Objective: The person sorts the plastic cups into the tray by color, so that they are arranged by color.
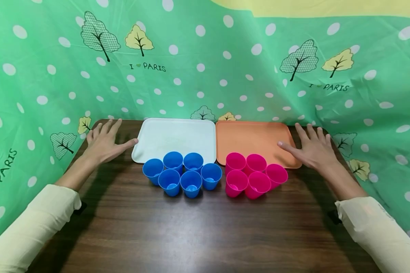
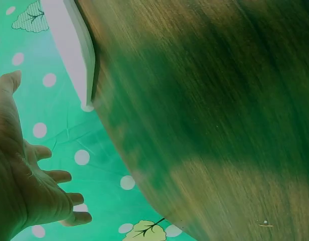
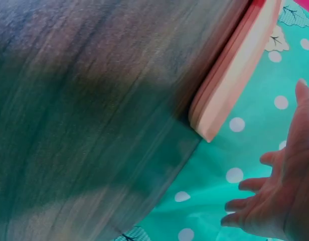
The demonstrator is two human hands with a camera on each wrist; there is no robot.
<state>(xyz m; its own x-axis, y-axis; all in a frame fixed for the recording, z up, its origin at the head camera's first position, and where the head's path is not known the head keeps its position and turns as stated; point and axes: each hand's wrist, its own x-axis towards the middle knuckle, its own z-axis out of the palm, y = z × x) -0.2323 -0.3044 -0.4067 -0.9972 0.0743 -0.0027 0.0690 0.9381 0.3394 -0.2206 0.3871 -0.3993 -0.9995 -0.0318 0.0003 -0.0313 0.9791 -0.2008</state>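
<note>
My left hand (image 1: 104, 142) is held with fingers spread, its thumb tip right at the left edge of the white tray (image 1: 175, 132). On the other side my right hand (image 1: 312, 148) is spread too, its thumb overlapping the right end of the orange tray (image 1: 254, 136) in the head view. Neither hand holds anything. Several blue cups (image 1: 191, 184) stand mouth-up in a cluster in front of the white tray. To their right, several pink cups (image 1: 258, 185) stand in front of the orange tray, the rear ones covering part of its front edge.
A dark wooden table (image 1: 177, 235) carries the trays and cups. Behind and around it hangs a green dotted cloth (image 1: 198, 53) with tree prints, close to the table's back edge. The two trays lie side by side along that edge.
</note>
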